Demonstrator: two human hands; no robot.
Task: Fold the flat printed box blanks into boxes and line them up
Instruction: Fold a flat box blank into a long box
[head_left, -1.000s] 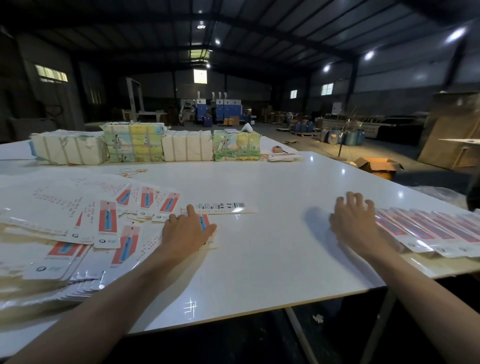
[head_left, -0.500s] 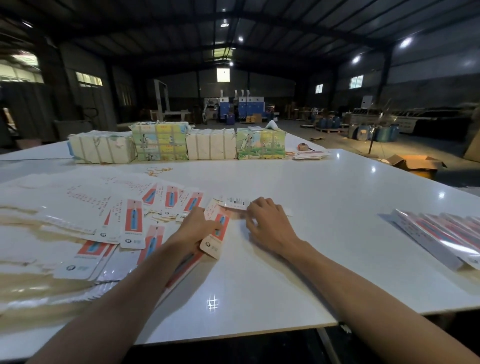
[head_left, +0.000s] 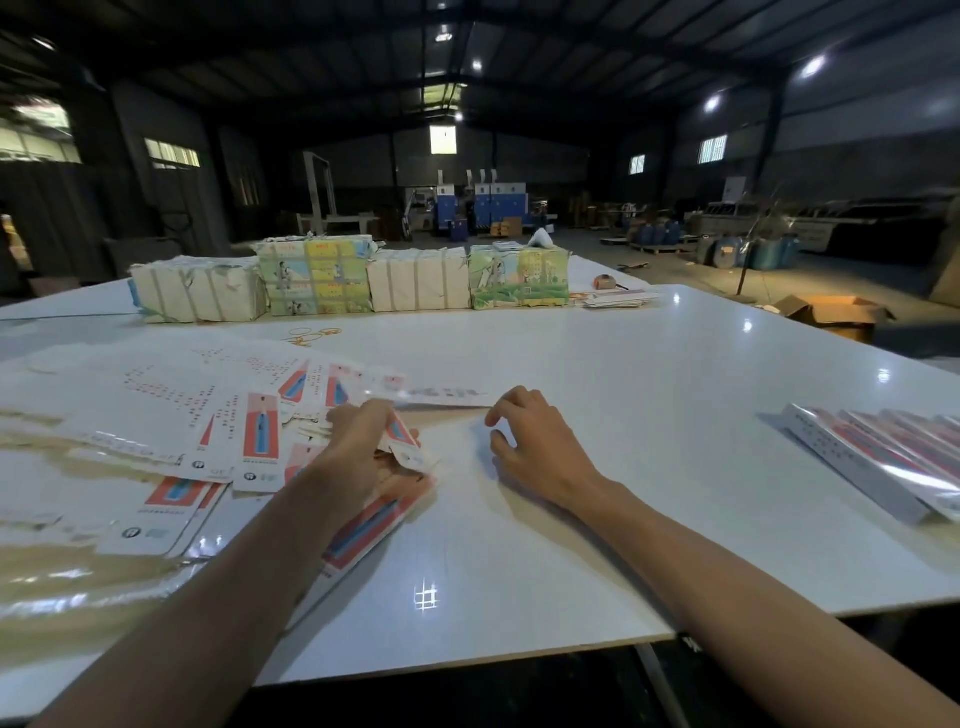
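The hall was dim, its roof and walls nearly black above the desk. Light came from small lamps high over the desk's far right and pale windows beyond its far left. The glossy desk mirrored the lamps as bright spots, one a cross-hatched glare near its front edge. Faint shadow lay on the desk under the right hand. The wide lens bowed the desk's edges, and the blanks at its left were smeared.

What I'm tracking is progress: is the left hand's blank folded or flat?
Flat: the left hand grips the blank, one thin sheet, no sides raised.
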